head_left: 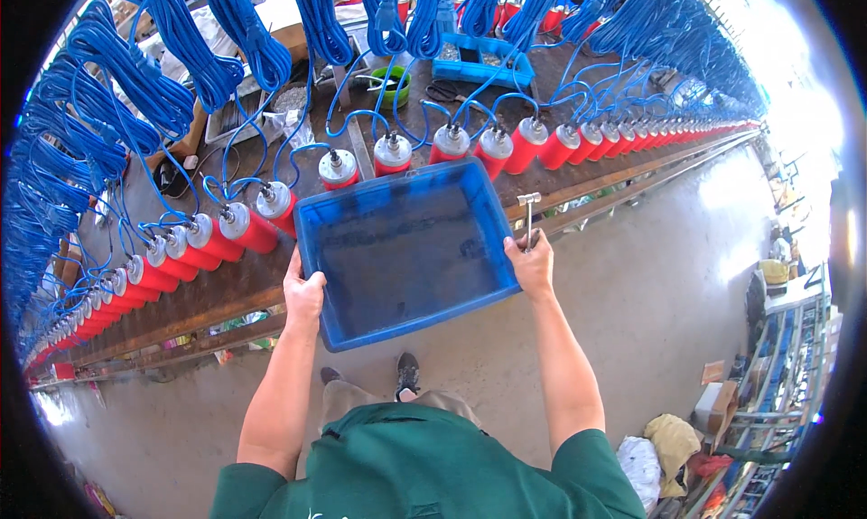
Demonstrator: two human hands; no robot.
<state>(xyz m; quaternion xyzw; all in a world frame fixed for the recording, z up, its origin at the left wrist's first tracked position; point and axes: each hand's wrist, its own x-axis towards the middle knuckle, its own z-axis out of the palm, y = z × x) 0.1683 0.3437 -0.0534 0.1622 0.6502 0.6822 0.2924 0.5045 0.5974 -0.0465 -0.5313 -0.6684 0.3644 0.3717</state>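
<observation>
A shallow blue plastic tray (402, 318) is held up over the near edge of the workbench (203, 295). Its dark, scuffed bottom shows nothing lying in it. My left hand (304, 293) is closed on the tray's left side, thumb on top of the rim. At the opposite side, my right hand (533, 264) is closed round the shaft of a small T-shaped metal tool (529, 203) and rests against the tray's right rim. Just beyond the tray stand red cylinders with silver tops (339, 168), each with a blue cable attached.
Coiled blue cables (212, 54) hang in a long row above the bench. Behind the cylinders are a green bucket (390, 87), a light-blue divided bin (483, 63) and scissors (444, 92). Metal racks (768, 383) and sacks (673, 442) stand on the floor at the right.
</observation>
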